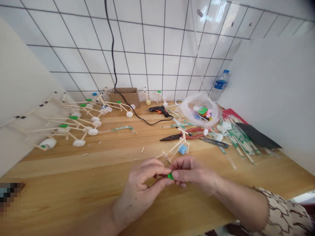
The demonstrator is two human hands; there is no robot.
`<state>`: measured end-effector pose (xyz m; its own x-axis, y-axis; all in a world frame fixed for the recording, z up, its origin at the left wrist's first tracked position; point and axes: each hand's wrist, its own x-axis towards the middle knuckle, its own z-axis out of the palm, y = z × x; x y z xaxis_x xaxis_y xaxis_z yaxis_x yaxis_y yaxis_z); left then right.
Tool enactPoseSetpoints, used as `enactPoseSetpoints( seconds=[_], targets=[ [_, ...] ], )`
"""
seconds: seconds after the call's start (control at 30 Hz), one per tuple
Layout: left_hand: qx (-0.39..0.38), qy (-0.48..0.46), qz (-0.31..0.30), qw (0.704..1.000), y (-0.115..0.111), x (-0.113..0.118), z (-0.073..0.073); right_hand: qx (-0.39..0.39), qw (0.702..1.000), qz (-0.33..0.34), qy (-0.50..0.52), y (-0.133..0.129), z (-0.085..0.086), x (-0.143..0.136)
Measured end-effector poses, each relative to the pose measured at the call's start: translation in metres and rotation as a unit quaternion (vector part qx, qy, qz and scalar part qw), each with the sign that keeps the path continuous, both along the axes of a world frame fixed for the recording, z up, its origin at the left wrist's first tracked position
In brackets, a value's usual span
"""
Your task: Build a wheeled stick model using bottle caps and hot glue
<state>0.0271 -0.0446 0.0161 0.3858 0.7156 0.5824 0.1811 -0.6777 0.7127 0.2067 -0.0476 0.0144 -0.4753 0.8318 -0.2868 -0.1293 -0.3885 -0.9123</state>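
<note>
A small green piece (pixel 170 176) is pinched between the fingertips of my left hand (pixel 147 183) and my right hand (pixel 194 172), low in the middle of the view. Both hands are closed around it and hide most of its shape. Just beyond my fingers stands a small frame of thin wooden sticks (pixel 175 149) with a light blue piece (pixel 182 149) on it and black tips at its far end. Whether my fingers touch this frame cannot be made out.
Several stick models (pixel 73 126) with white wheels stand at the left. Behind are a cardboard box (pixel 125 97), glue gun (pixel 159 110) and plastic bag (pixel 189 109). Pliers (pixel 172 137), wrapped sticks (pixel 240 137), black sheet (pixel 258 135) and a bottle (pixel 220 86) are right.
</note>
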Motion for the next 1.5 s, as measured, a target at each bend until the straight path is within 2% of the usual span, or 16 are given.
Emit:
enactPoseSetpoints(
  seconds=[0.47,0.77,1.2,1.5],
  targets=[
    [-0.011,0.020,-0.009,1.000,-0.0004,-0.0008,-0.0057,0.004,1.000,-0.011,-0.022,-0.0014,-0.0038,-0.0020],
    [-0.047,-0.028,-0.015,0.998,0.0025,-0.0016,-0.0030,0.007,1.000,0.001,0.017,0.0015,0.0008,0.0030],
    [-0.022,0.015,-0.006,1.000,0.0013,0.0001,-0.0034,0.016,0.999,-0.014,-0.049,-0.0016,-0.0045,-0.0020],
    [-0.028,0.006,-0.002,1.000,0.0014,0.0000,-0.0002,0.014,1.000,-0.017,-0.019,-0.0017,-0.0028,-0.0007]
  ],
)
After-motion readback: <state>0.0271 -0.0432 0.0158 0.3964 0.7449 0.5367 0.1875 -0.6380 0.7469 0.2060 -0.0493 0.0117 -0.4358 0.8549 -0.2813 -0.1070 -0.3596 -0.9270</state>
